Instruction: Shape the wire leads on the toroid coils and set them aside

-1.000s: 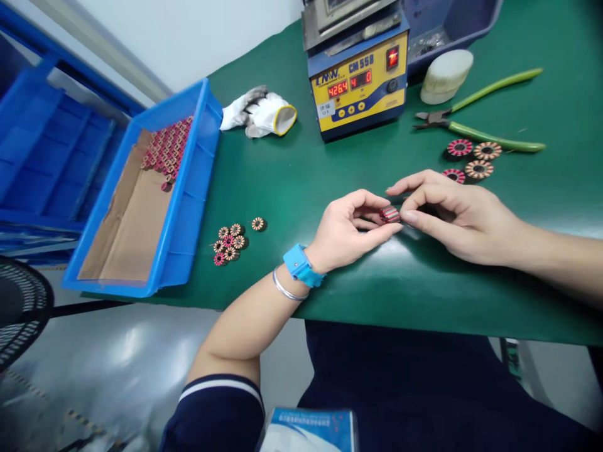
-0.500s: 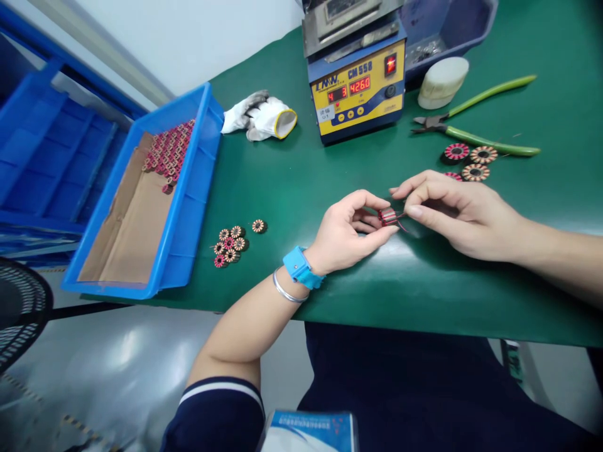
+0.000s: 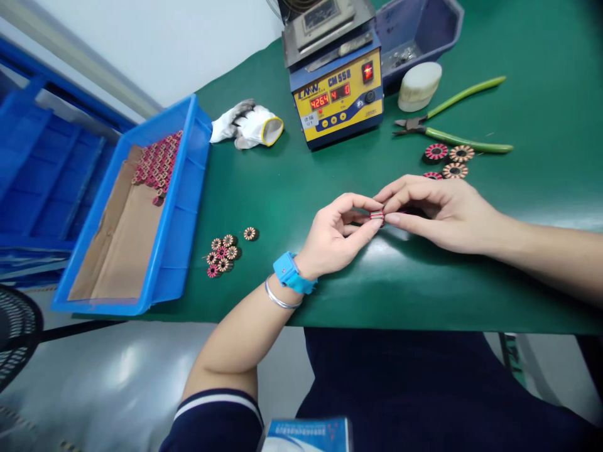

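Note:
My left hand [image 3: 336,235] pinches a small red-and-silver wound motor stator [image 3: 377,216] between thumb and fingers, low over the green table. From the other side, the closed fingertips of my right hand [image 3: 438,210] grip the stator's right end and partly cover it. Any wire ends there are too hidden to make out. Just beyond my right hand stand several more stators [image 3: 455,170], some with red faces and some with tan ones. Off to the left of my left hand sits a cluster of similar stators [image 3: 221,252], with a single stator [image 3: 250,233] beside it.
A blue crate [image 3: 188,188] lined with cardboard holds many stators at left. Behind my hands stands a yellow-and-blue CM558 heating unit [image 3: 336,103]. White gloves [image 3: 249,123], green-handled cutters [image 3: 466,141], an off-white block [image 3: 419,86] and a grey-purple bin [image 3: 452,25] lie around it.
My right hand's fingertips have come in from the loose wires to the stator itself. The whole scene has shifted slightly left as the head view turned.

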The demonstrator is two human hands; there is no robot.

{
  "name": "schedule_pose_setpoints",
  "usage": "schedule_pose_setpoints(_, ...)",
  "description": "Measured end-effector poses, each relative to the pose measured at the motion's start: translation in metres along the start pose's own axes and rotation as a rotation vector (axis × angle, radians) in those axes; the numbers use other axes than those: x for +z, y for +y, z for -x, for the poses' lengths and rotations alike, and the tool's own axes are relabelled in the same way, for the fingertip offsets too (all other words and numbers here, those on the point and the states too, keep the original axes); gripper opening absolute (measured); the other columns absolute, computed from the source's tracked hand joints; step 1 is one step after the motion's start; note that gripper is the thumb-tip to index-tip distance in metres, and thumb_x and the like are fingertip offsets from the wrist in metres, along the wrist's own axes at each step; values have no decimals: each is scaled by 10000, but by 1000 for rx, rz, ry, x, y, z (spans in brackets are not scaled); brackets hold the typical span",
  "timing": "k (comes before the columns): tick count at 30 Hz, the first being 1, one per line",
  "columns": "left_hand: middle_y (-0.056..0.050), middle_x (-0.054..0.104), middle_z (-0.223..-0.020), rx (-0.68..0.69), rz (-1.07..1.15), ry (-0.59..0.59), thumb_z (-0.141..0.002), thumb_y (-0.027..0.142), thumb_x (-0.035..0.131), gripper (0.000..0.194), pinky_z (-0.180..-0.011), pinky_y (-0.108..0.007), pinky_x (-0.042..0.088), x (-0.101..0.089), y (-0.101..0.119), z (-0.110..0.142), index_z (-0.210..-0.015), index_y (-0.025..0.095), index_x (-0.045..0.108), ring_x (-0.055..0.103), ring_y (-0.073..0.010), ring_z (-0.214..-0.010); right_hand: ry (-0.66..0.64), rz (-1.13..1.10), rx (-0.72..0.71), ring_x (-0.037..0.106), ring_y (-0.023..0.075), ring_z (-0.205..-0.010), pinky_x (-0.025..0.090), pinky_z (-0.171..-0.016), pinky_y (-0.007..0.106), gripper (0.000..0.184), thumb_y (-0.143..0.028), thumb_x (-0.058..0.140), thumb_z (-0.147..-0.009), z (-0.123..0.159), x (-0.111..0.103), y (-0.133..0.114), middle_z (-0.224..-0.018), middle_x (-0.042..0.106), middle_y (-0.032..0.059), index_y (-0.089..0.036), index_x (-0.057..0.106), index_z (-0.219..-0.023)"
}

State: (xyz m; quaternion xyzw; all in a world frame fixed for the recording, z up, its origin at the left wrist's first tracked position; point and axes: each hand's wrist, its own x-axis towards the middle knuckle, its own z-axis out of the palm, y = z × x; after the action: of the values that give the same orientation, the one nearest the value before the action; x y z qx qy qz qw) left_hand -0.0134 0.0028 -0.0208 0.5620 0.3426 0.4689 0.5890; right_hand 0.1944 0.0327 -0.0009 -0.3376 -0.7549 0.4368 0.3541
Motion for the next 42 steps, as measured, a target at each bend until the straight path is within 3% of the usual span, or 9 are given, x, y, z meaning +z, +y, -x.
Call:
schedule_pose_setpoints(5, -46, 683, -1011, 41, -22, -15, -869, 321, 794, 244, -767, -210, 613, -1, -1, 0, -1018, 163, 681, 699, -124, -893, 27, 21, 4, 681, 206, -831, 546, -768, 375, 191, -362, 710, -894, -1, -4, 1, -987, 731, 56, -222, 703, -764)
schedule_pose_setpoints(11, -49, 680, -1008, 82, -53, 20, -858, 306, 803, 247, -758, -206, 624, -5, -2, -1, -1014, 162, 678, 704, -130, -903, 236, -122, 104, 709, 232, -910, 588, -820, 391, 244, -416, 767, -868, -4, -8, 5, -952, 747, 61, -217, 706, -740)
schedule_pose_setpoints(14, -45, 689, -996, 74, -38, 23, -835, 315, 828, 280, -763, -202, 629, -4, -2, -1, -1017, 166, 674, 707, -131, -904, 154, -69, 33, 716, 242, -940, 609, -823, 395, 149, -361, 803, -815, -2, -5, 5, -1041, 744, 69, -226, 752, -852)
schedule_pose_setpoints(17, -54, 692, -1031, 49, -41, 16, -846, 297, 814, 296, -783, -205, 638, -3, -2, 1, -1075, 173, 672, 713, -142, -945, 74, 46, -53, 713, 236, -914, 602, -862, 421, 79, -304, 759, -843, 0, -1, 2, -1020, 738, 70, -225, 756, -839)
schedule_pose_setpoints(22, -84, 625, -1216, 103, -97, 25, -854, 257, 792, 314, -840, -231, 652, -2, -2, 3, -1143, 176, 699, 720, -154, -1013, 73, 84, -75, 716, 256, -941, 592, -898, 461, 88, -305, 734, -869, 1, -1, 2, -1045, 735, 68, -235, 752, -818)
schedule_pose_setpoints(27, -44, 644, -1069, 213, -149, 98, -809, 236, 833, 293, -864, -221, 644, -1, -5, 1, -1052, 158, 689, 717, -125, -959, 81, 54, -45, 689, 292, -1108, 573, -977, 502, 120, -342, 761, -858, 6, 1, 3, -1217, 688, 75, -242, 739, -794)
schedule_pose_setpoints(32, -16, 642, -988, 246, -185, 104, -773, 202, 859, 306, -832, -194, 635, 0, -6, 0, -1007, 159, 666, 707, -100, -894, 34, 39, -126, 590, 314, -1292, 475, -1116, 548, 78, -259, 757, -844, 10, 2, -1, -1365, 611, 68, -239, 696, -802)
schedule_pose_setpoints(38, -15, 652, -978, 194, -161, 89, -783, 190, 841, 282, -831, -193, 631, 0, -4, 1, -995, 159, 657, 706, -102, -909, 144, 150, -144, 593, 339, -1272, 476, -1106, 559, 249, -356, 825, -803, 7, -2, 2, -1355, 626, 78, -272, 713, -1009)
schedule_pose_setpoints(42, -18, 633, -979, 176, -172, 62, -763, 227, 865, 313, -853, -220, 635, 1, -2, 2, -987, 157, 658, 690, -110, -905, 62, 213, -117, 631, 307, -1215, 507, -1075, 537, 109, -362, 713, -908, 6, -3, 2, -1294, 660, 76, -255, 723, -890)
